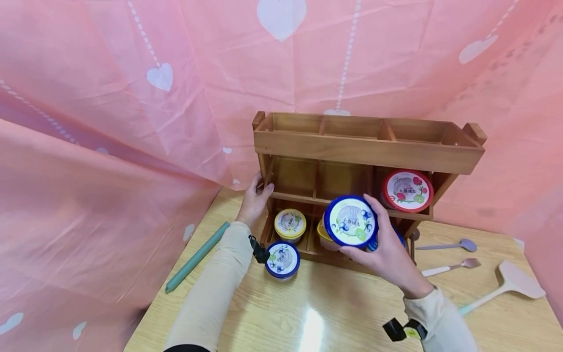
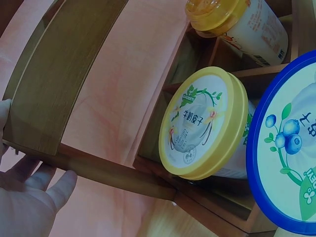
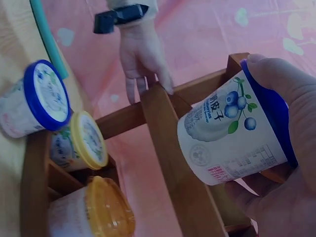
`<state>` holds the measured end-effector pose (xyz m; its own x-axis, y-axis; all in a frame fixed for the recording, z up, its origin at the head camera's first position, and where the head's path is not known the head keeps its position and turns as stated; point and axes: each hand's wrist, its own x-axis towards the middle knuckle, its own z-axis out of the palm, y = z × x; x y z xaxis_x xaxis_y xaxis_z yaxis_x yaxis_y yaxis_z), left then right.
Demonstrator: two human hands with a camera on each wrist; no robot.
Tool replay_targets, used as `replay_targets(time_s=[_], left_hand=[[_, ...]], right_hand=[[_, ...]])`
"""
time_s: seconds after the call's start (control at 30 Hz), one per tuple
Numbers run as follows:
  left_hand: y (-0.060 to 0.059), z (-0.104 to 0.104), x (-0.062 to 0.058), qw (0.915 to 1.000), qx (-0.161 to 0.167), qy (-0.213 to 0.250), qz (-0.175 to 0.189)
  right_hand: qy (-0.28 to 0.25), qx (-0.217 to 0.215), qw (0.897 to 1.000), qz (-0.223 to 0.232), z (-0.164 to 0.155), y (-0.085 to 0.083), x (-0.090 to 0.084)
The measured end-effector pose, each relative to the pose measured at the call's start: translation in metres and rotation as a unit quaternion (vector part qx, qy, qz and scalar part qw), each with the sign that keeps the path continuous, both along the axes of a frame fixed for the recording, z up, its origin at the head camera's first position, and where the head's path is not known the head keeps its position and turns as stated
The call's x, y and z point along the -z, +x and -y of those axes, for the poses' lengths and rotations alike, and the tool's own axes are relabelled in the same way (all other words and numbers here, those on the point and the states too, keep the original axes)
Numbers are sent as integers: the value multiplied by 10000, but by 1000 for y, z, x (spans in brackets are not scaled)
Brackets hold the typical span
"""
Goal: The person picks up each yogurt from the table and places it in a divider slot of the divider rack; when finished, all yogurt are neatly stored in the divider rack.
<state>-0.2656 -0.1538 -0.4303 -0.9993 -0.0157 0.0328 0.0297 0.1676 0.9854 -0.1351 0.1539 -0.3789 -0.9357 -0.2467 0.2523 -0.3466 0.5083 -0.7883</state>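
My right hand (image 1: 391, 254) grips a blue-lidded, blueberry-print tub (image 1: 352, 220) by its lid and side, in front of a wooden three-tier rack (image 1: 365, 150). In the right wrist view that tub (image 3: 232, 131) is tilted. At the rack's left side, my left hand (image 1: 255, 201) holds the end of the middle shelf, fingers (image 2: 61, 190) curled beneath the wood. A yellow-lidded tub (image 1: 290, 224) occupies the bottom left compartment, and another blue-lidded tub (image 1: 282, 260) stands before it on the table. An orange-lidded cup (image 3: 111, 210) sits in the bottom middle, partly hidden by the held tub in the head view.
A red-lidded tub (image 1: 408, 190) fills the middle tier's right compartment. Below it, a blue item (image 1: 399, 238) is mostly hidden. Right of the rack lie a purple spoon (image 1: 466, 245), a fork (image 1: 470, 263) and a spatula (image 1: 519, 279); a green rod (image 1: 198, 256) lies left.
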Motion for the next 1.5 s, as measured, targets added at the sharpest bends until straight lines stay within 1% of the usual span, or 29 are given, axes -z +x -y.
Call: replay_targets(time_s=[0.17, 0.3, 0.43, 0.7, 0.93, 1.0, 1.17, 1.23, 1.5], left_hand=[[1, 0, -1, 10000, -39, -23, -15], [0, 0, -1, 10000, -45, -46, -17], [0, 0, -2, 10000, -53, -63, -14], [0, 1, 0, 10000, -27, -60, -36], [0, 2, 1, 10000, 30, -3, 20], [6, 2, -7, 9999, 96, 12, 80], [5, 2, -4, 10000, 71, -2, 22], [0, 2, 4, 10000, 21, 9, -29], [0, 2, 4, 10000, 29, -3, 13]], right_hand=[[-237, 29, 9997, 13, 0, -21, -9], [-361, 141, 9992, -30, 0, -38, -12], [-450, 315, 9984, -103, 0, -51, -14], [-566, 512, 9970, -149, 4, -65, -12], [-580, 626, 9964, -12, 9, -83, -9], [-539, 668, 9963, 21, 11, -87, -7], [-433, 706, 9966, -20, 13, -96, 0], [-424, 699, 9966, -77, 13, -99, 3], [-325, 722, 9963, -348, 15, -107, 10]])
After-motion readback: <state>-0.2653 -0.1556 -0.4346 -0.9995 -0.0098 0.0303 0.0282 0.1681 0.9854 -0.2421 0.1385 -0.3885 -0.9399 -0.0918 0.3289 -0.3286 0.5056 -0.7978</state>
